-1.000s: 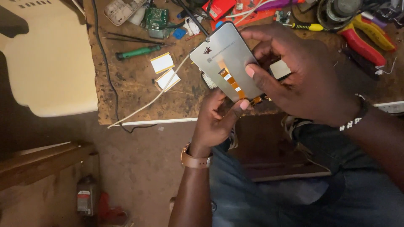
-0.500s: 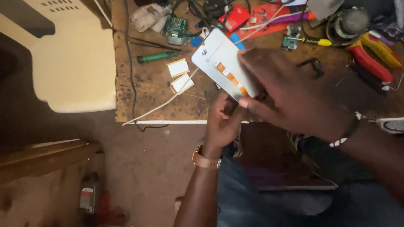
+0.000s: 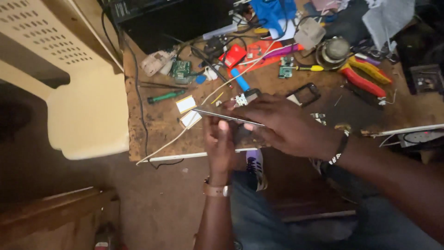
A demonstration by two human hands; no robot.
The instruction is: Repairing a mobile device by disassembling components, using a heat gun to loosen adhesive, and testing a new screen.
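Between both hands, thin flat phone panel (image 3: 229, 116).

Two hands, the left hand (image 3: 221, 147) and the right hand (image 3: 286, 126), hold one thin phone panel (image 3: 227, 116). On the worktop (image 3: 152, 121) lie one green screwdriver (image 3: 165, 96), two small white pads (image 3: 186, 104) (image 3: 190, 119), one green circuit board (image 3: 181, 69), one pair of red pliers (image 3: 362, 82) and one blue-handled tool (image 3: 240, 79). One cream plastic chair (image 3: 69, 88) stands beside it.

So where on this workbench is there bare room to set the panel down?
Bare wood lies at the bench's near-left corner, between the green screwdriver and the white cable. A dark patch is free right of the right hand, below the red pliers. The back is crowded.
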